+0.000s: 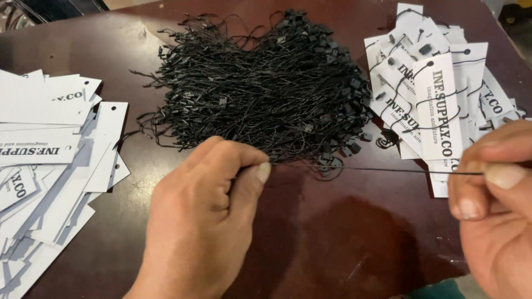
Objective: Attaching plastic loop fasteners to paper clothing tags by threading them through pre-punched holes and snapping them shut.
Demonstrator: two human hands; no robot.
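- The two bare hands are seen nearest the camera, low in the view above the dark reddish-brown wooden desk (332, 243).
- The left hand (205, 216) is closed in a loose fist, and one end of a thin black string (377, 169) is pinched between its thumb and forefinger.
- The right hand (496, 210) is cut off by the right edge of the view; its thumb and fingertips are pressed together on the other end of the same string.
- The string is held taut and nearly level between the two hands, just above the desk and clear of its surface.
- A large tangled heap of black hang-tag strings with small black plastic locks (266, 88) is spread on the middle of the desk, just behind the stretched string.
- A loose pile of white rectangular card tags with black lettering (50, 155) is laid at the left side of the desk; a punched hole is visible in several of them.
- A second pile of white card tags already threaded with black strings (438, 88) is laid at the right side, just behind the right hand.
- A small patch of teal material (438, 289) is seen at the bottom edge; what it is cannot be told.
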